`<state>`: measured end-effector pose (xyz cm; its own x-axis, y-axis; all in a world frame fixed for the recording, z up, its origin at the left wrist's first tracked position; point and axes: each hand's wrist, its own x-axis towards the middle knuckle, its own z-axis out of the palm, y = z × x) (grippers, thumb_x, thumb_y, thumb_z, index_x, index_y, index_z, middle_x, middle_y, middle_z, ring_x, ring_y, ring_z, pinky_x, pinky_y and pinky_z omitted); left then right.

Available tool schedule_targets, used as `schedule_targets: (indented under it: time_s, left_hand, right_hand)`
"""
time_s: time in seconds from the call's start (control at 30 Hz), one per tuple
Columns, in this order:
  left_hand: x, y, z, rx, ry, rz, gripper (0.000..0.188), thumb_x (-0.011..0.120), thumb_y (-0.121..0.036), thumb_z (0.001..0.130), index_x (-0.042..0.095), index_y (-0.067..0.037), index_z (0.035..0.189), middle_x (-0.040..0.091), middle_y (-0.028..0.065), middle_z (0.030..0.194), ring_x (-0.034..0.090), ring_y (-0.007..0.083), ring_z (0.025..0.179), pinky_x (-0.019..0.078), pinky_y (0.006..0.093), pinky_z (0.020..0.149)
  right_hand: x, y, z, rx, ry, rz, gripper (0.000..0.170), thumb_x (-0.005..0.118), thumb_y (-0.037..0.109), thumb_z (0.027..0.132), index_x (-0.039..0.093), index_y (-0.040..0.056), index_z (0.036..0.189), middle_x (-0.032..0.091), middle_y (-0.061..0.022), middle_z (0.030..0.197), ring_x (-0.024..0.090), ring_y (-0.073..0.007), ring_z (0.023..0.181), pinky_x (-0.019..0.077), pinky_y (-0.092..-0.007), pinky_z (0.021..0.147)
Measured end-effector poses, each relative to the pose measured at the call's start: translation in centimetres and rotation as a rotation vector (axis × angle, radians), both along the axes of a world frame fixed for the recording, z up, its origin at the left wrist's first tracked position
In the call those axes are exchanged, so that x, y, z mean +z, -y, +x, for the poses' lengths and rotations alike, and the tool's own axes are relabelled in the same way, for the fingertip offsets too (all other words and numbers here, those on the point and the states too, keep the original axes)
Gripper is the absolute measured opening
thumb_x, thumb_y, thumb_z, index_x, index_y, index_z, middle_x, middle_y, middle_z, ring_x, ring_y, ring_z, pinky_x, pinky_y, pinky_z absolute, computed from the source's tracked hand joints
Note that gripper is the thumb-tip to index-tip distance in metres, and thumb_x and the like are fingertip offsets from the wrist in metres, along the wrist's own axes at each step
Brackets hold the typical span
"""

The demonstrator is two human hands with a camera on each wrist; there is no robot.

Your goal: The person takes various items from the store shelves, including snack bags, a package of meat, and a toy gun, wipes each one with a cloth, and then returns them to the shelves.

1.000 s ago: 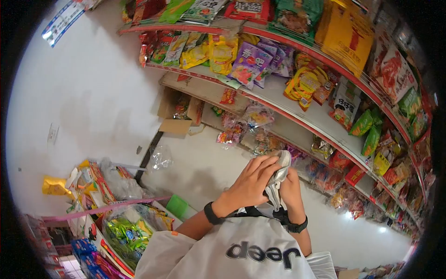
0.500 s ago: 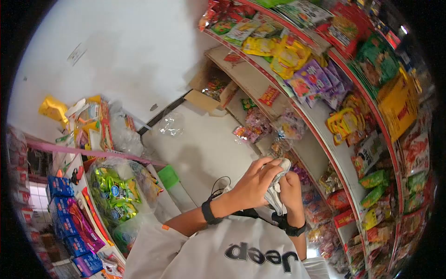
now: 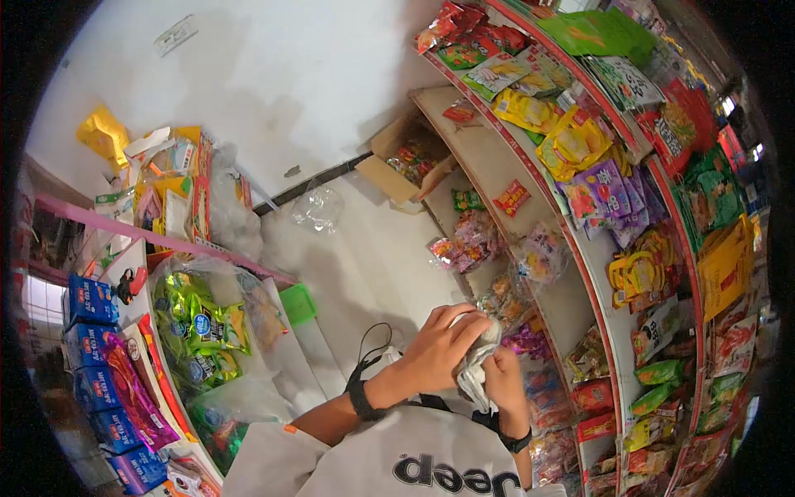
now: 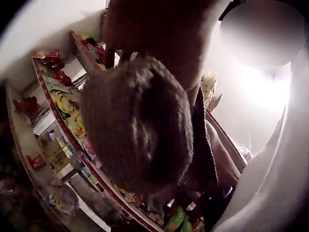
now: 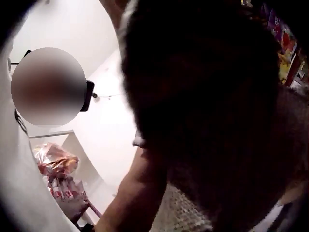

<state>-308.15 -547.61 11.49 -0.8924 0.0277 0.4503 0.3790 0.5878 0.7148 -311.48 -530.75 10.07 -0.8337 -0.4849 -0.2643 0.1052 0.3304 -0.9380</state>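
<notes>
Before the smooth pale shirt, the left hand curls over a rumpled, grey-white knitted bundle while the right hand grips its other side. Ribbed and fuzzy, the bundle bulges around a shadowed hollow; 2 dark wristbands show behind the hands.

Cloth in hands, shelves R, bagged pkts L, carton ahead.

Left hand: curled, gripping; right hand: curled, gripping; both hands close together; left forearm slanting inward
</notes>
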Motion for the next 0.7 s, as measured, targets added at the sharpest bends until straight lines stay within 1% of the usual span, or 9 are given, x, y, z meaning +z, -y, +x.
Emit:
schedule_targets:
  time_s: [0.1,0.2,0.3,0.4,0.43,0.47,0.53,0.63,0.7]
  left_hand:
    - [1.0,2.1,0.4,0.06,-0.02,-0.025,0.062,0.074,-0.024,0.06,0.049,-0.004,0.113,0.055,0.0118,0.112,0.045,0.031,0.111,0.0363,0.0427,0.092]
    - [0.4,2.7,0.6,0.045,-0.028,0.008,0.064,0.074,-0.027,0.059,0.049,-0.004,0.113,0.054,0.0128,0.111,0.046,0.0322,0.111,0.0368,0.0435,0.091]
    - [0.4,2.3,1.3,-0.029,-0.066,-0.07,0.064,0.074,-0.029,0.06,0.049,-0.003,0.112,0.054,0.0141,0.11,0.046,0.0323,0.11,0.0376,0.044,0.091]
    - [0.6,3.1,1.8,0.011,-0.049,-0.005,0.063,0.074,-0.029,0.061,0.05,-0.003,0.112,0.054,0.0149,0.11,0.047,0.0321,0.109,0.038,0.0443,0.091]
    - [1.0,3.6,1.8,0.006,-0.038,0.018,0.063,0.075,-0.026,0.06,0.049,-0.003,0.112,0.054,0.0149,0.111,0.047,0.0325,0.108,0.0385,0.0438,0.091]
    - [0.9,4.2,1.7,0.053,-0.041,0.009,0.064,0.075,-0.026,0.059,0.049,-0.003,0.112,0.054,0.0149,0.111,0.048,0.0328,0.107,0.0386,0.0435,0.091]
    - [1.0,5.2,1.5,0.137,-0.051,-0.022,0.065,0.077,-0.025,0.057,0.049,-0.003,0.112,0.053,0.0149,0.111,0.048,0.0336,0.106,0.0387,0.0429,0.09]
    - [0.6,4.3,1.8,0.047,-0.065,0.092,0.063,0.075,-0.025,0.059,0.048,-0.002,0.112,0.054,0.0145,0.11,0.046,0.034,0.109,0.0372,0.0435,0.093]
    - [1.6,3.0,2.1,-0.031,-0.067,0.15,0.065,0.077,-0.023,0.057,0.048,-0.002,0.111,0.054,0.0145,0.109,0.047,0.0344,0.108,0.0385,0.0437,0.092]
  right_hand:
    - [1.2,1.4,0.0,0.11,-0.05,0.045,0.022,0.05,0.007,0.082,0.049,-0.0046,0.064,0.043,-0.0046,0.048,0.041,-0.0077,0.046,0.0325,-0.0276,0.041]
    - [2.4,3.4,-0.5,0.104,-0.083,0.078,0.022,0.05,0.007,0.081,0.048,-0.0053,0.063,0.042,-0.0063,0.047,0.041,-0.0086,0.045,0.0319,-0.0286,0.041]
    - [1.1,3.2,-1.4,0.071,-0.161,0.025,0.021,0.051,0.007,0.081,0.048,-0.0055,0.064,0.043,-0.0065,0.047,0.043,-0.0091,0.046,0.0317,-0.029,0.041]
    - [2.1,4.2,-1.1,0.111,-0.278,0.059,0.021,0.052,0.007,0.081,0.049,-0.0055,0.064,0.043,-0.0065,0.048,0.042,-0.0095,0.046,0.0316,-0.0294,0.041]
    - [2.8,4.7,-0.7,0.092,-0.182,0.084,0.022,0.053,0.008,0.081,0.048,-0.0063,0.064,0.042,-0.0079,0.048,0.042,-0.0095,0.048,0.0329,-0.0298,0.043]
    - [3.2,4.7,-0.4,0.143,-0.11,0.167,0.02,0.054,0.008,0.081,0.052,-0.0067,0.068,0.045,-0.0092,0.05,0.044,-0.0098,0.05,0.0352,-0.029,0.045]
    - [3.8,5.2,0.2,0.21,-0.176,0.094,0.02,0.052,0.006,0.081,0.049,-0.0048,0.064,0.043,-0.0066,0.05,0.04,-0.0068,0.051,0.0324,-0.0284,0.045]
    - [3.6,5.0,-0.4,0.244,-0.211,0.14,0.019,0.051,0.006,0.081,0.05,-0.0043,0.065,0.047,-0.0033,0.052,0.041,-0.0057,0.052,0.0332,-0.0267,0.046]
    - [3.5,4.8,-1.4,0.149,-0.121,0.023,0.017,0.051,0.008,0.083,0.056,-0.0054,0.074,0.053,-0.004,0.057,0.047,-0.007,0.055,0.0381,-0.0272,0.049]
